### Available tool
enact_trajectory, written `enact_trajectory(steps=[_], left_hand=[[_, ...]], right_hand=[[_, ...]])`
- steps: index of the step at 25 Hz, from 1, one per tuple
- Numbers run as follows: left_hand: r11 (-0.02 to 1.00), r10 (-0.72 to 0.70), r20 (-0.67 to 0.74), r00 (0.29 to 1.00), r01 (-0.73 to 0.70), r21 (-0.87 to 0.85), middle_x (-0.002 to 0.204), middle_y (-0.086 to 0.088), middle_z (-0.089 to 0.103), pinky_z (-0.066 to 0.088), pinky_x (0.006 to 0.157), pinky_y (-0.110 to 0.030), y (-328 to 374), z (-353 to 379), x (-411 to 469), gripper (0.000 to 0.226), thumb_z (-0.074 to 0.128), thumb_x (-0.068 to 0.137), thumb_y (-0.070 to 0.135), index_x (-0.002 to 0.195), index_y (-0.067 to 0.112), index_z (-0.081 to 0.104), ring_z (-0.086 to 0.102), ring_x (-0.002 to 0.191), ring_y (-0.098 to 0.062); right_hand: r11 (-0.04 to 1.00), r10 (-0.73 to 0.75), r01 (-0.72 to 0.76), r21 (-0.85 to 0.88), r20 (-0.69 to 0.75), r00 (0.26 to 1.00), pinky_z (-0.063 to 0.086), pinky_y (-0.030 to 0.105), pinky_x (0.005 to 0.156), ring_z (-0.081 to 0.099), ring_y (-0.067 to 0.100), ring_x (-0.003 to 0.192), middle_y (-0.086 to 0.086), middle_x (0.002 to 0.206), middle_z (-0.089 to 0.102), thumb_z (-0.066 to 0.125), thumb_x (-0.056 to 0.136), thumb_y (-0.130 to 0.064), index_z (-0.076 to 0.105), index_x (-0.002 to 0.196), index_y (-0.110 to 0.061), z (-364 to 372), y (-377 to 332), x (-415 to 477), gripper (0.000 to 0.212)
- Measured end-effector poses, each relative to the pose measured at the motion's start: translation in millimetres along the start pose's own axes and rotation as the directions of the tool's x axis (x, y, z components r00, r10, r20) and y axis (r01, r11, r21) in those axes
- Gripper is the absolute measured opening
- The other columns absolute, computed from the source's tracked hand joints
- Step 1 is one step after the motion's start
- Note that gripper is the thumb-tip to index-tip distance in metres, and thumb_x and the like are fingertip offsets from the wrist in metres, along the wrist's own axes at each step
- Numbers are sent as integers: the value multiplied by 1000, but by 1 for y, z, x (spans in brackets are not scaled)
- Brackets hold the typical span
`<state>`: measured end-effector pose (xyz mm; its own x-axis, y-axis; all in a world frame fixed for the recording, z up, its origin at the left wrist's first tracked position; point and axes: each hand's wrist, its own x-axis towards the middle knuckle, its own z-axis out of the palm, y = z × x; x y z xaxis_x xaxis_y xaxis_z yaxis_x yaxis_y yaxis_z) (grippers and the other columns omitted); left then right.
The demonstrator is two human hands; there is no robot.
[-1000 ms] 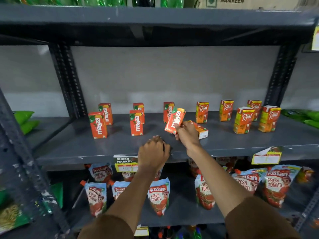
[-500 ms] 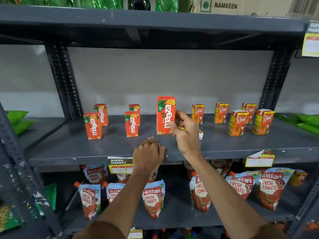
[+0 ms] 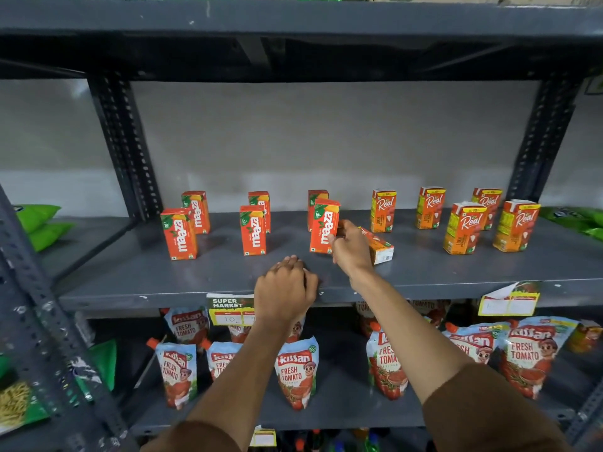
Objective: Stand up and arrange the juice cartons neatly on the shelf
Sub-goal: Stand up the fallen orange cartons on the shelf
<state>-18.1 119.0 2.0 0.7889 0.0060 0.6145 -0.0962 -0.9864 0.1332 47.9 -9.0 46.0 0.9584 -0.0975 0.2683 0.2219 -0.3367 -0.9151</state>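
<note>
Orange Maaza cartons stand in pairs on the grey shelf (image 3: 130, 275): one pair at the left (image 3: 179, 234), one in the middle (image 3: 253, 230). My right hand (image 3: 349, 247) grips a third front Maaza carton (image 3: 323, 225) that stands upright on the shelf in front of another. Right behind that hand one Real carton (image 3: 380, 247) lies on its side. Several upright Real cartons (image 3: 465, 228) fill the right part. My left hand (image 3: 284, 288) rests on the shelf's front edge, fingers curled, holding nothing.
Tomato sauce pouches (image 3: 297, 370) line the shelf below. Price tags (image 3: 230, 309) hang from the front lip. Green packets (image 3: 39, 223) lie at both far sides. Dark perforated uprights (image 3: 127, 148) frame the bay, with another shelf overhead.
My right hand lifted the tilted Maaza carton, turned it upright and set it down on the shelf in front of the rear carton. My left hand stayed on the edge.
</note>
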Motion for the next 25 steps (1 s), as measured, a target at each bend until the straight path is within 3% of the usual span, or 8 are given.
enact_trajectory(steps=[3, 10, 13, 16, 18, 20, 22, 25], left_hand=[[1000, 4, -3, 1000, -4, 1, 110, -2, 70, 53, 71, -30, -1, 2, 1, 43, 38, 92, 44, 106, 15, 66, 68, 92, -18], [1000, 7, 11, 1000, -7, 7, 119, -2, 68, 52, 78, -32, -1, 4, 1, 46, 38, 94, 46, 115, 15, 64, 66, 102, -19], [1000, 0, -11, 1000, 0, -12, 107, -2, 71, 49, 67, -27, -1, 2, -1, 42, 37, 94, 43, 106, 16, 66, 68, 86, -17], [987, -61, -53, 997, 52, -151, 84, 2, 69, 37, 56, -22, 7, -2, 0, 30, 39, 94, 38, 89, 20, 62, 53, 61, -11], [971, -60, -64, 996, 43, -236, 80, 2, 66, 39, 55, -25, 26, -1, 4, 27, 41, 94, 38, 85, 22, 60, 55, 61, -14], [968, -9, -29, 1000, 2, -251, 80, 2, 65, 42, 56, -27, 51, 5, 7, 28, 38, 94, 41, 84, 22, 57, 61, 65, -18], [985, 42, 11, 999, -39, -169, 81, 1, 67, 41, 55, -28, 70, 12, 10, 31, 33, 94, 41, 87, 22, 56, 64, 68, -21], [996, 81, 33, 996, -80, -36, 83, -1, 68, 38, 52, -28, 73, 15, 9, 31, 32, 95, 39, 92, 21, 57, 66, 68, -23]], right_hand=[[999, 47, -47, -14, -3, 999, 58, 39, 88, 65, 22, 111, 5, 125, 66, 58, 98, -23, 55, 126, -15, 7, 3, 9, 28], [996, 32, -31, -80, 19, 999, 55, 41, 95, 65, 25, 116, 8, 128, 65, 60, 97, -26, 54, 130, -11, 14, 4, 11, 36], [970, -120, 111, -218, -25, 992, 47, 35, 98, 57, 19, 120, 8, 131, 58, 70, 90, -22, 51, 137, -10, 6, 7, -3, 52], [879, -343, 254, -403, -165, 925, 46, 19, 79, 49, 5, 97, 4, 133, 45, 73, 88, -25, 45, 144, -17, -20, 9, -13, 63], [809, -407, 235, -539, -225, 885, 50, 24, 82, 51, 9, 100, 5, 134, 43, 75, 84, -37, 45, 143, -19, -44, 17, -8, 68], [775, -328, 133, -618, -213, 920, 48, 41, 97, 48, 24, 117, 8, 132, 44, 75, 78, -50, 41, 142, -20, -61, 32, 0, 79], [827, -166, 32, -562, -188, 968, 40, 52, 104, 44, 33, 125, 12, 129, 47, 74, 76, -55, 44, 136, -17, -68, 42, 4, 77], [867, -105, 20, -497, -144, 984, 46, 49, 98, 56, 32, 111, 10, 107, 63, 71, 78, -51, 64, 96, -15, -64, 48, 8, 41]])
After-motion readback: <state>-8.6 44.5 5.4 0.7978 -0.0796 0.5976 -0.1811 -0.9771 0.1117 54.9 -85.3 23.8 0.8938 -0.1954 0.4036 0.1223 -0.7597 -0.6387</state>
